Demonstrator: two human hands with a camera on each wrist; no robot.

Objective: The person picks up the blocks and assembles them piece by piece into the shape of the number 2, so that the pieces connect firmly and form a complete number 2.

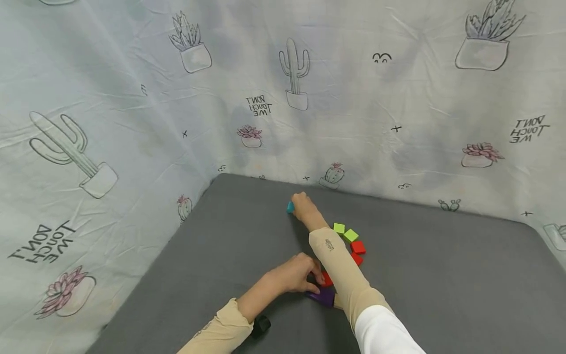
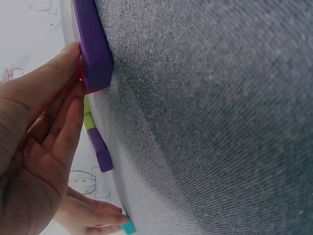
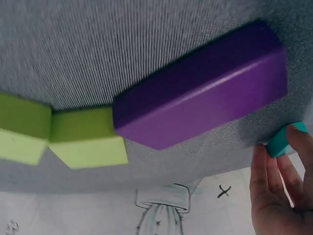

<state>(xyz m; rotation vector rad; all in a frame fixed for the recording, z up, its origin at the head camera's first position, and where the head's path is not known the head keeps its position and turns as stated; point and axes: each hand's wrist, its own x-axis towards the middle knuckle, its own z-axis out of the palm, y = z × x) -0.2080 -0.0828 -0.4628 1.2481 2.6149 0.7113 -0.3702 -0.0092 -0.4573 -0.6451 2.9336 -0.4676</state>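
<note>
My right hand is stretched toward the back of the table and pinches a small teal block between thumb and fingers. Nearer me, my left hand has its thumb and fingertips at a red block, with the thumb also against the end of a purple block. In the left wrist view that purple block stands before the red one and mostly hides it. A second purple block lies beside a lime green block; my right forearm hides it in the head view.
Lime green blocks and red blocks continue the curved row to the right of my right forearm. A tan block sits partly under that sleeve. A black block lies by my left wrist. Patterned cloth borders the grey table.
</note>
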